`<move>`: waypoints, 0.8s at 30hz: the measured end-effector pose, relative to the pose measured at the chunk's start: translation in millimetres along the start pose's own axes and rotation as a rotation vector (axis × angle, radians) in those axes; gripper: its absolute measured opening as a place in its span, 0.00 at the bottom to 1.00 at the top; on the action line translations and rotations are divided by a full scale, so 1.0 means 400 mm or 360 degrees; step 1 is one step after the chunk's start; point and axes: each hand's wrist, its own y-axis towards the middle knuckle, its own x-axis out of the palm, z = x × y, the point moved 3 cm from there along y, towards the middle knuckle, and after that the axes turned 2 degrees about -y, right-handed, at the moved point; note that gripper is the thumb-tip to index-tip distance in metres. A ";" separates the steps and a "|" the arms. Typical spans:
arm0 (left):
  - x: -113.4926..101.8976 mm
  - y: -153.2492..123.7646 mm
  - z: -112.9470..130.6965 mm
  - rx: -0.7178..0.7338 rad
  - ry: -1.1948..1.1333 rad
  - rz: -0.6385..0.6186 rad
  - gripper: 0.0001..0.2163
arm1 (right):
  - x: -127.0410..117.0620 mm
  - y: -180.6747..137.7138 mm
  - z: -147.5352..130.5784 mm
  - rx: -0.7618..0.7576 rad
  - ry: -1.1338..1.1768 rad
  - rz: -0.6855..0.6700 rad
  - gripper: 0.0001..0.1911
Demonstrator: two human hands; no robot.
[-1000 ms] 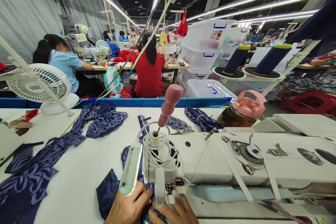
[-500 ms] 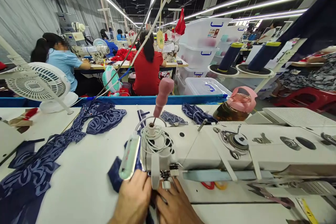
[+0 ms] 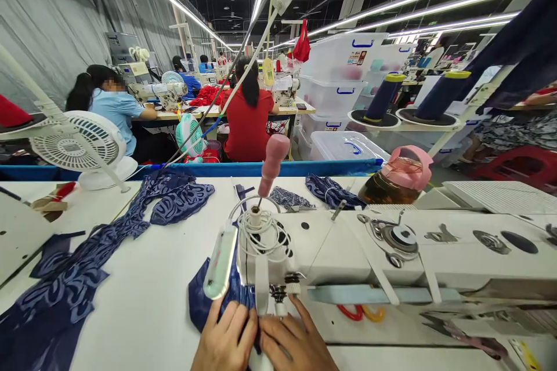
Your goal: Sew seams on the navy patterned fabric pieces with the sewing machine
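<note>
Under the front end of the sewing machine (image 3: 348, 246), navy fabric (image 3: 198, 295) lies on the desk (image 3: 139, 301), part of it hidden by the lamp (image 3: 221, 266) & both hands. L hand (image 3: 224, 339): fingers (image 3: 228, 317) slightly spread, tips down on the fabric, prob. pressing, no clear pinch. R hand (image 3: 298, 345): index apart from the rest, other tips partly behind the machine parts, can't tell if pinching. Step in hand, est.: positioning/guiding fabric at the stitching spot; stitch pt itself not visible. Next move prob. calls for steady two-hand feed, fabric flat, fingertips clear of the needle zone. Scissors w/ red & yellow handles (image 3: 352, 313) lie to the R, apart from the hands.
</note>
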 end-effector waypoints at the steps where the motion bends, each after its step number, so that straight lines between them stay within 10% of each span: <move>1: 0.003 -0.004 0.002 0.0006 0.0017 0.0014 0.19 | 0.001 -0.002 0.000 0.0009 -0.0018 -0.0002 0.08; 14: 0.014 -0.075 0.048 -0.0196 0.0415 -0.0040 0.15 | -0.004 -0.001 0.037 0.0174 0.0121 -0.0273 0.07; 21: -0.112 -0.106 -0.159 -0.0106 0.0498 -0.0424 0.23 | -0.024 0.018 0.044 0.0157 0.0067 -0.0568 0.20; 24: -0.121 -0.043 -0.162 -0.0281 0.0328 -0.0286 0.21 | -0.027 0.020 0.043 0.0144 0.0068 -0.0534 0.20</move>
